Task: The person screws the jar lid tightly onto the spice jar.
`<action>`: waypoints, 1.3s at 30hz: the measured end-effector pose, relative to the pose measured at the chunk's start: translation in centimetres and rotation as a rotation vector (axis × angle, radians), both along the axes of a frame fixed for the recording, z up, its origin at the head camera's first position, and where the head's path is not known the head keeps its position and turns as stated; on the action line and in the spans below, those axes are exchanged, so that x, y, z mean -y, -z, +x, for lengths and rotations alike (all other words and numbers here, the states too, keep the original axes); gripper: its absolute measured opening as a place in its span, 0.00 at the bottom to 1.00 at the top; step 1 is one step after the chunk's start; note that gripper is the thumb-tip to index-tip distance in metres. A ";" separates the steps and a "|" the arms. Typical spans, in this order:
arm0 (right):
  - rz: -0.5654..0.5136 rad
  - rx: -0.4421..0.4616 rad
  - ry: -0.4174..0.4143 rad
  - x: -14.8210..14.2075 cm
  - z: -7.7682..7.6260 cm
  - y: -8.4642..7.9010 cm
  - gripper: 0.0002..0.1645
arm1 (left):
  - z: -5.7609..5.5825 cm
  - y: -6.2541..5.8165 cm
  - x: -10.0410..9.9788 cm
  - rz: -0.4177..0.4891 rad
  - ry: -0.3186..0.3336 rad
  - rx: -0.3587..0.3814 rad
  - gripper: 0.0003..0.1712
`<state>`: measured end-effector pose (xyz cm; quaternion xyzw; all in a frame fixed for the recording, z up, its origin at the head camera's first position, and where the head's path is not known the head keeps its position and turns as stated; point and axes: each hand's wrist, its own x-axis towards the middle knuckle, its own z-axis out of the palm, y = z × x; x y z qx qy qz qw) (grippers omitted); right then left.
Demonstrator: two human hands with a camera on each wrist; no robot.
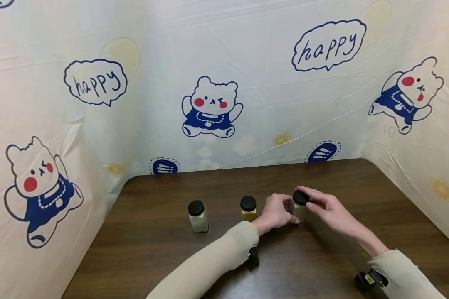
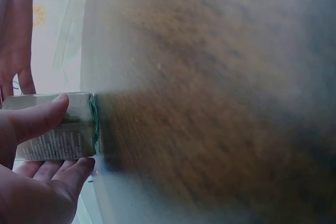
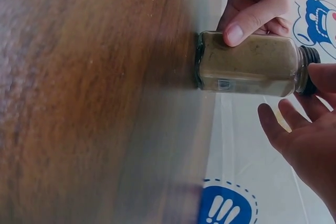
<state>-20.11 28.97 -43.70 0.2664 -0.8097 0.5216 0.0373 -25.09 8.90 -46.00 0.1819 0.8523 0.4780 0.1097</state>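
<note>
A square glass jar (image 1: 298, 212) of greyish-brown powder stands upright on the wooden table, right of the middle in the head view. My left hand (image 1: 274, 212) grips its body from the left, thumb across the near side, fingers behind. On top, my right hand (image 1: 330, 211) pinches the black screw lid (image 1: 301, 197) between thumb and fingers. In the right wrist view the lid (image 3: 311, 69) sits on the jar's neck, with the other right fingers spread beside it. Fine printed text covers one side of the jar (image 2: 73, 140) in the left wrist view.
Just left of my left hand is a jar with yellow contents (image 1: 249, 214) and a black lid. Farther left stands another black-lidded jar of pale powder (image 1: 199, 223). A patterned cloth (image 1: 269, 104) hangs behind the brown table (image 1: 142, 249).
</note>
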 end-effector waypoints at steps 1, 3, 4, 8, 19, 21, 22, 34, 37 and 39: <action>0.011 -0.008 0.011 0.0 0.1 -0.1 0.29 | 0.0 0.0 0.0 0.001 0.000 0.001 0.27; 0.040 -0.029 0.035 0.1 0.2 -0.2 0.29 | 0.0 0.0 0.0 0.003 0.000 0.003 0.27; 0.057 -0.042 0.049 0.1 0.2 -0.2 0.29 | 0.0 0.0 0.0 0.004 0.000 0.004 0.27; 0.141 -0.100 0.107 0.3 0.2 -0.4 0.29 | 0.0 0.1 0.0 0.006 -0.008 0.005 0.28; 0.236 -0.216 0.227 0.9 0.2 -0.4 0.30 | 0.0 0.1 0.0 0.005 -0.007 0.009 0.27; 0.238 -0.222 0.242 0.9 0.2 -0.4 0.30 | 0.1 0.1 0.0 0.007 -0.006 0.010 0.27; 0.237 -0.223 0.248 1.0 0.2 -0.4 0.30 | 0.1 0.1 0.0 0.009 -0.005 0.009 0.27; 0.250 -0.170 0.303 1.2 0.1 -0.2 0.35 | 0.0 0.1 -0.1 0.011 0.004 -0.009 0.25; 0.215 -0.143 0.264 1.0 0.2 -0.1 0.37 | 0.0 0.1 0.0 0.014 0.006 -0.004 0.24; 0.169 -0.124 0.211 0.8 0.2 0.0 0.37 | 0.0 0.1 0.1 0.018 0.007 -0.001 0.25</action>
